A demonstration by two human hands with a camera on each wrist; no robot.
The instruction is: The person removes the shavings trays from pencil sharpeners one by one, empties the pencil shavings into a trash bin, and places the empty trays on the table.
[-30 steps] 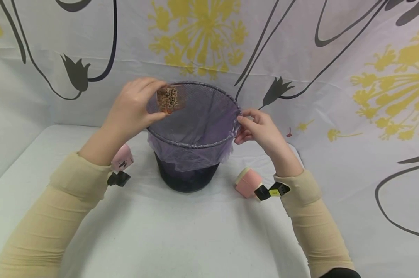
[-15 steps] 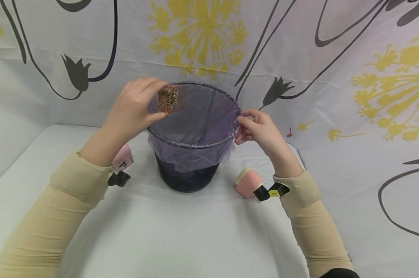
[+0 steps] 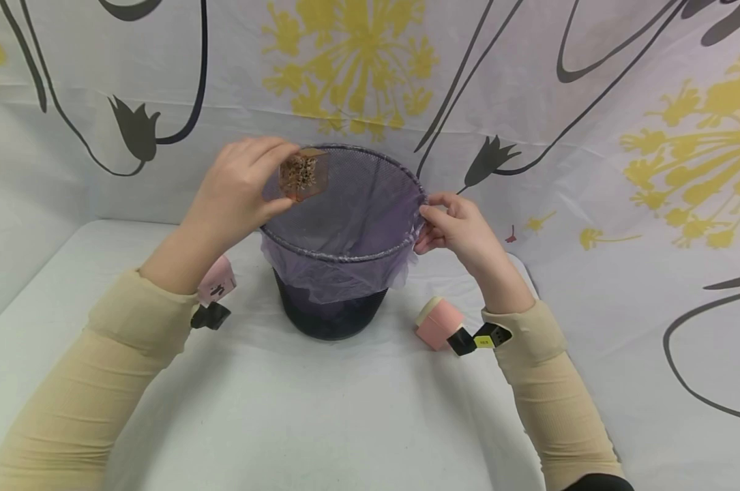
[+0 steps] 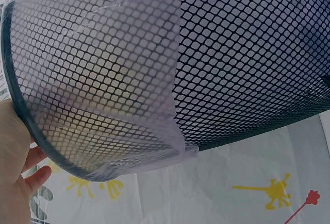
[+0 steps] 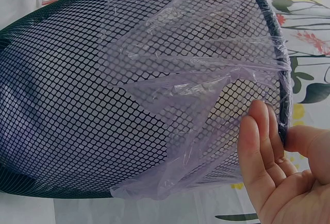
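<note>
My left hand (image 3: 237,184) pinches a small clear orange-tinted container (image 3: 311,176) between thumb and fingers, tilted over the left side of a mesh wastebasket's mouth. Brown crumb-like bits show through it; exactly what they are I cannot tell. A sheer purple bin liner (image 3: 339,273) lines the black mesh wastebasket (image 3: 329,320) and folds down outside its rim. At the rim's right side, my right hand (image 3: 452,221) pinches the edge between thumb and fingers. In the right wrist view its fingers (image 5: 258,147) lie against the liner outside. The left wrist view hides the container behind the mesh.
A pink box-like object (image 3: 217,278) stands left of the wastebasket, partly behind my left forearm. To the right, a pink and cream block-like object (image 3: 438,322) lies by my right wrist camera (image 3: 483,337). White cloth (image 3: 345,416) covers the table; a flower-printed curtain (image 3: 370,61) hangs behind.
Inside the container the brown bits have shifted, looking darker and more bunched than before. The container has tipped slightly. The right hand and the wastebasket stay in place.
</note>
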